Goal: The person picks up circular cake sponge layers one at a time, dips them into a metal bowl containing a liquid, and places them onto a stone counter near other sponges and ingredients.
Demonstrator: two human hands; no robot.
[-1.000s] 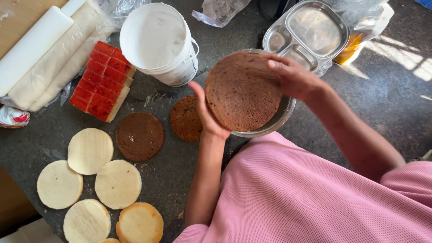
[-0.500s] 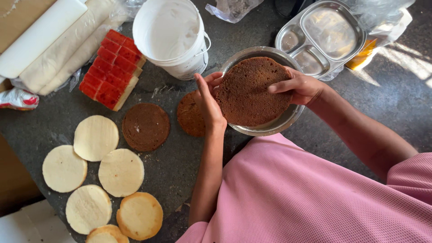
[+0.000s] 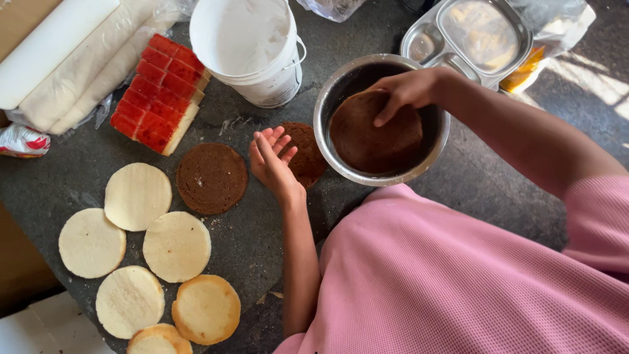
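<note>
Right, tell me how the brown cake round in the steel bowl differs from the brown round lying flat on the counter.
The round in the steel bowl sits inside the bowl, tilted, with the right hand pressing its top edge; the round on the counter lies flat and untouched, beside the pale rounds. The bowl one looks larger and smoother, the counter one more crumbly. Both are dark brown, thin discs.

Bare counter point(image 3: 262, 236) lies open near the left hand point(image 3: 272, 160), between the brown cake round point(image 3: 211, 178) and the pink sleeve. The white bucket point(image 3: 252, 49) blocks the far side, the steel bowl point(image 3: 327, 98) the right, pale rounds point(image 3: 177, 246) the left.
</note>
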